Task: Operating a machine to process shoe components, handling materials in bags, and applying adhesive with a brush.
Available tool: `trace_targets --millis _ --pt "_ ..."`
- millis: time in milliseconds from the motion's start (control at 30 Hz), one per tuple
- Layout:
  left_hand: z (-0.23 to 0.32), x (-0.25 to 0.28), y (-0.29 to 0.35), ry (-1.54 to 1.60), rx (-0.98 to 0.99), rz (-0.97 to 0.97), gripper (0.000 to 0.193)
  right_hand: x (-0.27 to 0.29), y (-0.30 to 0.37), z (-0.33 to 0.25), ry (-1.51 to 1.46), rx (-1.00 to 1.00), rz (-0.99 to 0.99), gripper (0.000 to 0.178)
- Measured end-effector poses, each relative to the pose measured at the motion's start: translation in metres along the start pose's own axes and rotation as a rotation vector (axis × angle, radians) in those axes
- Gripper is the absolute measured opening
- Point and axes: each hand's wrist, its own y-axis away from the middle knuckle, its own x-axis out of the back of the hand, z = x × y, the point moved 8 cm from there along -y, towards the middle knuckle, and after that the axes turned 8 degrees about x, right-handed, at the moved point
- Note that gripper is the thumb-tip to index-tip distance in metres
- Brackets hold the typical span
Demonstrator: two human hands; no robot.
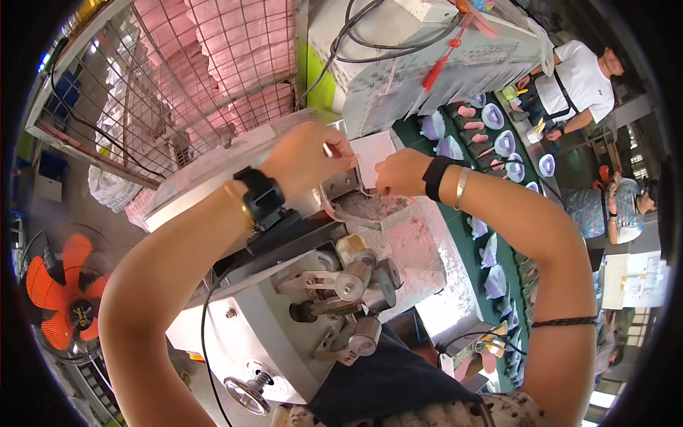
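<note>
My left hand [311, 159] reaches over the machine's far end, thumb and fingers pinched together. My right hand [404, 173] is close by on the right, its fingers curled in. Whatever either hand holds is too small or hidden to make out. A pale pinkish flat panel [376, 153] lies between and behind the two hands. Just below them is a metal tray [377, 222] with grey-pink dust in it. Nearer to me stands a white machine [249, 320] with metal rollers [353, 281] and a handwheel [246, 396].
A wire cage [213, 71] of stacked pink pieces stands at the far left. An orange-bladed fan [67, 295] is on the left. On the right, a green conveyor [466, 263] carries purple-white shoe parts [496, 281]. Co-workers [580, 82] are beyond it. A cable hangs beside the machine.
</note>
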Motion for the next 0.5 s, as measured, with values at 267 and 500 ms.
trace_targets --millis 267,500 --pt "-0.024 0.018 0.038 -0.028 0.152 -0.007 0.02 -0.032 0.002 -0.004 0.202 0.011 -0.393 0.004" --pt "-0.023 0.02 0.045 -0.029 0.134 -0.019 0.021 -0.033 -0.001 -0.013 0.205 -0.017 -0.465 0.013"
